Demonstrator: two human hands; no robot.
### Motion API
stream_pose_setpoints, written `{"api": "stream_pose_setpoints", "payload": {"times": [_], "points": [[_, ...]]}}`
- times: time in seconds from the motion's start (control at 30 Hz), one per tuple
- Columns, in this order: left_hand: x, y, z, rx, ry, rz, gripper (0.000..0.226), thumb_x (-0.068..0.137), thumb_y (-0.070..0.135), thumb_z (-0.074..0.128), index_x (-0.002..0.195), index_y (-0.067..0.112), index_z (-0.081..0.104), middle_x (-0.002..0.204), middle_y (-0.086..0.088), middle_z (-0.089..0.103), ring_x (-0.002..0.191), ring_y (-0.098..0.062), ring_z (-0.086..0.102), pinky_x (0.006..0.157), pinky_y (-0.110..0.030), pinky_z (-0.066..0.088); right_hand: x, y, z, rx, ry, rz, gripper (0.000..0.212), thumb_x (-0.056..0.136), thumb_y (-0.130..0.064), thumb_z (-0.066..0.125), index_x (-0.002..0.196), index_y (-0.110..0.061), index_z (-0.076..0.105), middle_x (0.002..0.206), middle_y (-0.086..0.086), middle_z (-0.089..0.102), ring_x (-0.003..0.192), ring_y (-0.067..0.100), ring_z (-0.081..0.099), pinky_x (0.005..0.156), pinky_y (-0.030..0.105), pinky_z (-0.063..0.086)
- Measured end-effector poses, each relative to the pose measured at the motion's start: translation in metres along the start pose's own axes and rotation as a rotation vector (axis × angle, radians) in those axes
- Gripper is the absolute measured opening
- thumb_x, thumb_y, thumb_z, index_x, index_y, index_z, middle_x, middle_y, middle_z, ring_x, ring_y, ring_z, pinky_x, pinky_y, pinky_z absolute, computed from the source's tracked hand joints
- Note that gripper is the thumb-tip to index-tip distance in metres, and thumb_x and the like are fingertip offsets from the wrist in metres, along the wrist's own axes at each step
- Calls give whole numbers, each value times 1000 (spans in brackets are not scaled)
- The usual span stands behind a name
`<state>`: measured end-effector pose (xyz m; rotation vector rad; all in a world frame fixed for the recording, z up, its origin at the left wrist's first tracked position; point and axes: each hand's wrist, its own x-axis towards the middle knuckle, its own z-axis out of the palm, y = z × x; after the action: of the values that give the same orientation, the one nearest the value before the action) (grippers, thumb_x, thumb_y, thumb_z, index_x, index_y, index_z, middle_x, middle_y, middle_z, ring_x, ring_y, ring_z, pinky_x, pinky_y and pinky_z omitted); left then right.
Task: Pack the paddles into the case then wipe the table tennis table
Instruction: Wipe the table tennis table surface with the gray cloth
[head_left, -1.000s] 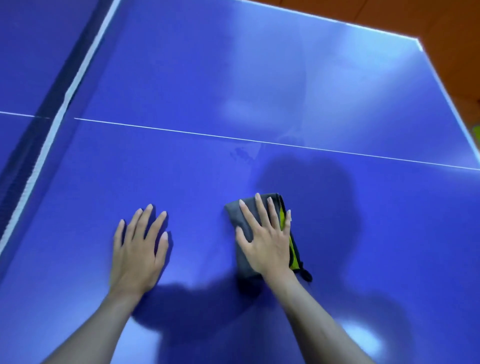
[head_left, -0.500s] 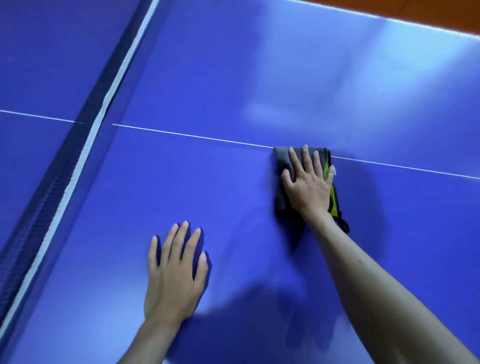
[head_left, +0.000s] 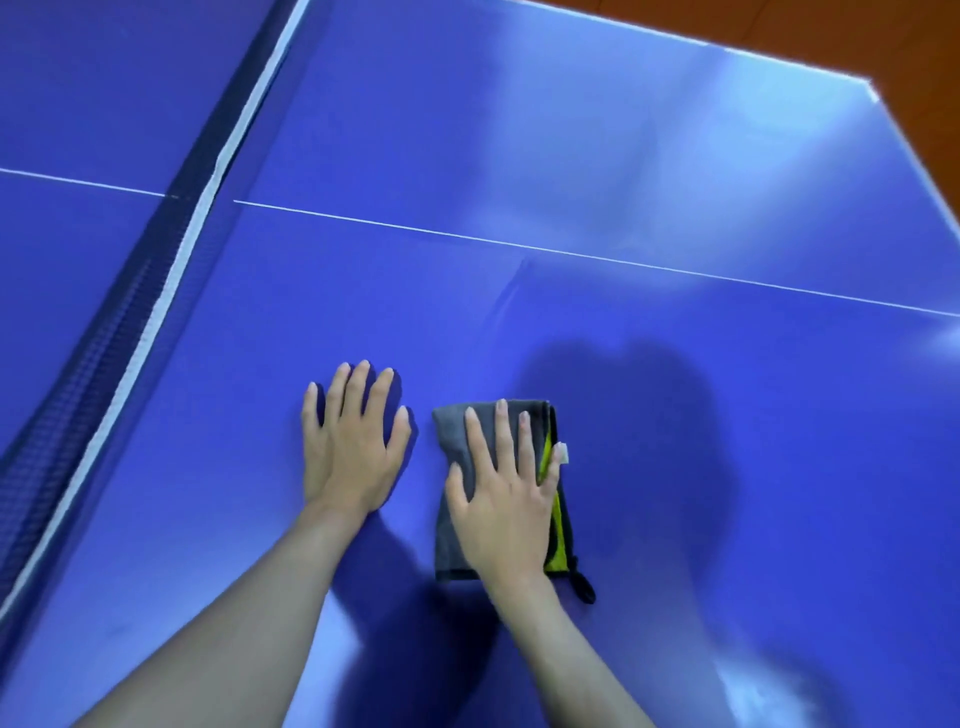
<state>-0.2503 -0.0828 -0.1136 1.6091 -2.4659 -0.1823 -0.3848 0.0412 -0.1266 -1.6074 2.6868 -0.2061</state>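
While the right hand (head_left: 506, 512) lies flat with fingers spread on a folded grey cloth (head_left: 457, 499), pressing it to the table (head_left: 675, 156), the left hand (head_left: 353, 452) rests palm-down and open on the bare blue top just beside it at nine o'clock, gripping nothing. One cloth shows, with a yellow-green edge at three o'clock of the right hand, a small white tag, and a dark loop at five o'clock. A shadow falls on the surface at two o'clock of the cloth. One white centre line (head_left: 571, 253) crosses the top at twelve o'clock. One net (head_left: 130, 332) with a white top band runs at ten o'clock. Glare streaks the far half. Orange-brown floor (head_left: 779, 31) shows beyond the table's far corner at one o'clock.
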Motion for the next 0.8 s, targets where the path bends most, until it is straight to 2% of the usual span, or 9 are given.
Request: {"api": "stream_pose_setpoints", "payload": {"times": [0.1, 0.2, 0.3, 0.43, 0.6, 0.8], "points": [[1, -21, -6, 32, 0, 30, 60, 102, 47, 29, 148, 15, 52, 156, -10, 48, 150, -30, 36, 124, -56, 20, -28, -5, -1, 2, -4, -15, 66, 98, -52, 45, 161, -37, 33, 171, -2, 21, 159, 23, 18, 121, 67, 19], [2, -49, -9, 79, 35, 19, 59, 102, 46, 31, 147, 14, 54, 156, -11, 47, 150, -31, 36, 125, -59, 15, -9, -2, -1, -2, -20, 1, 66, 98, -53, 44, 161, -39, 30, 172, -3, 20, 159, 24, 16, 122, 67, 16], [5, -55, -7, 48, 22, -29, 58, 103, 46, 31, 148, 16, 51, 160, -9, 42, 153, -28, 30, 126, -58, 9, 37, -4, 5, 12, -4, 37, 64, 99, -54, 40, 161, -42, 29, 172, -4, 21, 159, 23, 16, 123, 65, 13], [8, -55, -4, -18, 7, -13, 57, 102, 46, 33, 149, 18, 50, 164, -5, 37, 155, -23, 27, 127, -58, 11, 125, 0, 12, 33, 34, 52, 63, 98, -55, 36, 160, -44, 29, 171, -5, 23, 159, 21, 18, 124, 62, 11], [8, -58, 1, -28, -20, -26, 57, 101, 47, 36, 150, 20, 51, 166, -2, 33, 157, -19, 24, 126, -58, 14, 233, 0, 15, 73, -70, 108, 64, 99, -55, 29, 161, -49, 18, 173, -11, 9, 160, 16, 6, 125, 61, 0], [9, -58, 2, -16, 4, 5, 57, 100, 43, 44, 152, 20, 50, 170, -1, 24, 159, -17, 16, 127, -57, 14, 304, 3, 12, 117, -115, 117, 64, 98, -53, 28, 161, -50, 15, 173, -12, 7, 160, 16, 3, 125, 62, -1]]}}
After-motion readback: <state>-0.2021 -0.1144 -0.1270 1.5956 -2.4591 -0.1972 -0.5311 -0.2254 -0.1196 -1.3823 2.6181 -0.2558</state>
